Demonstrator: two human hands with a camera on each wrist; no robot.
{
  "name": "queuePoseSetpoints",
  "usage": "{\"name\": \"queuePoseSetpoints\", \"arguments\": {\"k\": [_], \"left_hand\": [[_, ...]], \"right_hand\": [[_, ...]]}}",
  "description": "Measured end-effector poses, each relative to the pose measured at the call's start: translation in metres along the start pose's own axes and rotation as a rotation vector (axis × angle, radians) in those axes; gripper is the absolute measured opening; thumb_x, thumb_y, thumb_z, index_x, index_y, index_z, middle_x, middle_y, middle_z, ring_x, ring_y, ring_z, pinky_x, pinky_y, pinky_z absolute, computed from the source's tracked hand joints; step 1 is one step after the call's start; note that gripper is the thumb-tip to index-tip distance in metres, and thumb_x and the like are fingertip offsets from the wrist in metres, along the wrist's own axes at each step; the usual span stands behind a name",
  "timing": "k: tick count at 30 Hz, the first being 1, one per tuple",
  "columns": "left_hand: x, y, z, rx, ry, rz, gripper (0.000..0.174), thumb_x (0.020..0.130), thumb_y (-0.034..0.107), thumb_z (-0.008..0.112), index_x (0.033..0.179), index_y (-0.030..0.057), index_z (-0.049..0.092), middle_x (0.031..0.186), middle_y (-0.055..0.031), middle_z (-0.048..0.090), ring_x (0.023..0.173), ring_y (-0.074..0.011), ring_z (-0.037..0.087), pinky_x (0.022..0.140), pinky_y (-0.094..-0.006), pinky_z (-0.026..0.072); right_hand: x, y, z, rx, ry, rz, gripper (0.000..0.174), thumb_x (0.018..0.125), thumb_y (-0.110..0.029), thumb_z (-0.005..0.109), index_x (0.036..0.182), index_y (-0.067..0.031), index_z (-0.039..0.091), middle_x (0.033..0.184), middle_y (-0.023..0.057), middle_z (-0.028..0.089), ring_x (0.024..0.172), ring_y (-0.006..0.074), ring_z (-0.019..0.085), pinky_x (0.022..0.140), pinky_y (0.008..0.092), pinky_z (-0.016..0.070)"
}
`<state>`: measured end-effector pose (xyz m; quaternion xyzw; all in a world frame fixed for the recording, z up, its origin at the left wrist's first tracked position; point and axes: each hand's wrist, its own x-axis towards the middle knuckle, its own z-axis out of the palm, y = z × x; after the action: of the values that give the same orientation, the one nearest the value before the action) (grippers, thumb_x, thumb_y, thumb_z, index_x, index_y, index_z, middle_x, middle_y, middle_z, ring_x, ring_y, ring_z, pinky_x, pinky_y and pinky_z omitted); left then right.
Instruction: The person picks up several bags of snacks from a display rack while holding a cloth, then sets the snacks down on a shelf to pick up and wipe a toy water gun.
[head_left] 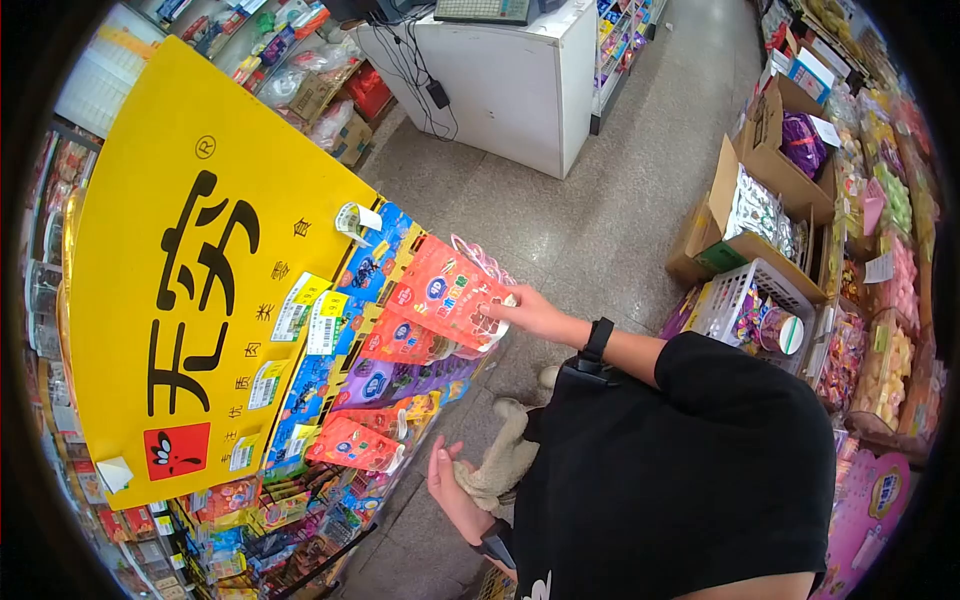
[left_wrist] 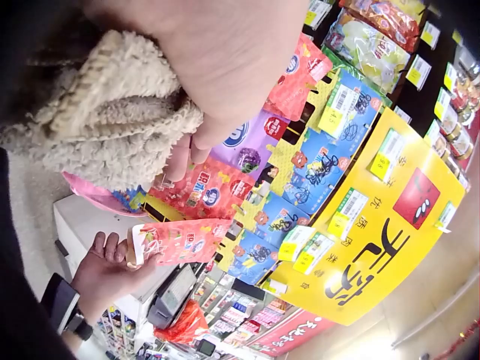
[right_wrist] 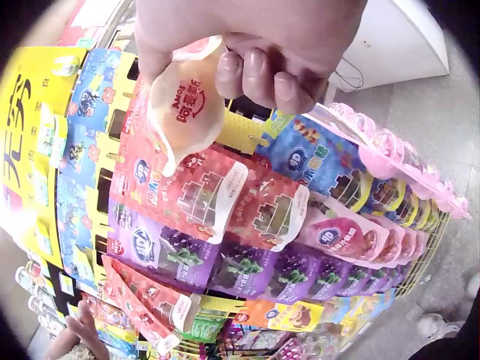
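Observation:
In the head view my right hand (head_left: 535, 316) pinches the bottom end of a red gummy candy pouch (head_left: 450, 290) at the front of a hanging rack. The pouch's pale, rounded base (right_wrist: 187, 105) faces the right wrist camera, close to my curled fingers (right_wrist: 256, 75). Other red pouches (right_wrist: 214, 187) and purple pouches (right_wrist: 247, 266) hang in rows below it. My left hand (head_left: 455, 495), lower and nearer my body, holds a bunched beige towel (left_wrist: 112, 112). The towel hides part of that hand in the left wrist view.
A big yellow sign (head_left: 230, 260) with price tags rises behind the pouches. Beyond the rack stands a white counter (head_left: 490, 90) with dangling cables. Open cardboard boxes (head_left: 740, 205) and a white plastic basket (head_left: 735, 305) line the right side of the aisle.

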<state>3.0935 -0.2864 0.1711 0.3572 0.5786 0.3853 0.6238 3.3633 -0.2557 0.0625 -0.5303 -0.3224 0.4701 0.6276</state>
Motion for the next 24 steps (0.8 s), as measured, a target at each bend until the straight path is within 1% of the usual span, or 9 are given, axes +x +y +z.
{"name": "queuePoseSetpoints", "arguments": {"k": [2,3,5,9,13,14,16,21,24], "left_hand": [[0.0,-0.003,-0.005,-0.019,-0.007,-0.006,0.037,0.095,0.022,0.056,0.123,-0.0029,0.055,0.094,-0.009,0.063,0.057,-0.006,0.048,0.05,-0.0215,0.0395],[0.001,-0.005,-0.007,-0.037,-0.016,-0.011,0.037,0.095,0.021,0.056,0.123,-0.0029,0.055,0.094,-0.0091,0.063,0.057,-0.0058,0.048,0.051,-0.0214,0.0398],[0.001,-0.007,-0.007,-0.02,-0.017,-0.015,0.036,0.095,0.021,0.055,0.123,-0.003,0.055,0.096,-0.0098,0.064,0.058,-0.0056,0.048,0.052,-0.0214,0.0399],[0.008,-0.014,-0.02,-0.003,-0.039,-0.058,0.035,0.095,0.019,0.055,0.122,-0.0035,0.056,0.104,-0.0122,0.065,0.057,-0.0045,0.047,0.052,-0.0209,0.0392],[0.032,-0.036,-0.061,0.079,0.106,0.073,0.035,0.094,0.015,0.057,0.124,-0.0031,0.053,0.112,-0.013,0.063,0.093,-0.0146,0.059,0.083,-0.0269,0.045],[0.044,-0.038,-0.074,0.076,0.118,0.075,0.035,0.094,0.015,0.057,0.124,-0.0031,0.053,0.112,-0.013,0.063,0.093,-0.0146,0.059,0.083,-0.0269,0.045],[0.063,-0.033,-0.098,0.1,0.298,0.266,0.042,0.092,0.013,0.059,0.13,-0.0035,0.047,0.122,-0.015,0.058,0.115,-0.0198,0.051,0.097,-0.0323,0.0388],[0.103,-0.009,-0.134,0.122,0.365,0.338,0.051,0.088,0.01,0.064,0.133,-0.0048,0.044,0.127,-0.0169,0.054,0.117,-0.0214,0.05,0.097,-0.0347,0.0397],[0.128,-0.001,-0.155,0.292,0.166,0.355,0.04,0.086,0.01,0.067,0.121,-0.0039,0.056,0.112,-0.0128,0.062,0.101,-0.0172,0.057,0.087,-0.0325,0.0446]], "right_hand": [[-0.001,0.003,0.004,0.082,0.026,-0.053,0.044,0.088,-0.039,0.067,0.113,-0.0036,0.063,0.086,-0.0015,0.066,0.073,0.0046,0.056,0.061,0.0228,0.0449],[0.0,0.004,0.002,0.081,0.016,-0.05,0.044,0.088,-0.039,0.067,0.113,-0.0036,0.063,0.086,-0.0015,0.066,0.073,0.0046,0.056,0.061,0.0228,0.0449],[-0.001,0.007,-0.004,0.127,-0.058,0.228,0.044,0.088,-0.037,0.067,0.117,-0.005,0.058,0.071,-0.0037,0.057,0.056,0.0028,0.049,0.046,0.021,0.0368],[-0.003,0.034,-0.005,0.011,-0.05,0.257,0.041,0.087,-0.032,0.067,0.116,-0.0051,0.055,0.063,-0.0038,0.05,0.049,0.0051,0.046,0.04,0.0221,0.0348],[-0.015,0.055,-0.005,-0.151,-0.077,0.424,0.039,0.086,-0.031,0.066,0.116,-0.0088,0.055,0.07,-0.0017,0.052,0.053,0.0064,0.049,0.043,0.0229,0.0403],[-0.019,0.053,-0.002,-0.196,-0.167,0.479,0.039,0.085,-0.03,0.066,0.116,-0.0089,0.056,0.072,-0.0011,0.054,0.055,0.0068,0.051,0.044,0.0232,0.0421],[-0.024,0.041,0.009,-0.268,-0.351,0.529,0.037,0.086,-0.026,0.062,0.119,-0.0085,0.057,0.079,0.0001,0.059,0.063,0.0079,0.057,0.049,0.0232,0.0465],[-0.017,0.034,0.074,-0.299,-0.707,0.316,0.047,0.087,-0.029,0.064,0.129,-0.0095,0.053,0.098,0.0049,0.062,0.079,0.0128,0.06,0.067,0.027,0.0499],[-0.008,0.037,0.129,-0.353,-0.794,0.033,0.052,0.087,-0.032,0.066,0.131,-0.0082,0.051,0.106,0.0082,0.062,0.083,0.0145,0.061,0.07,0.0282,0.0507]]}}
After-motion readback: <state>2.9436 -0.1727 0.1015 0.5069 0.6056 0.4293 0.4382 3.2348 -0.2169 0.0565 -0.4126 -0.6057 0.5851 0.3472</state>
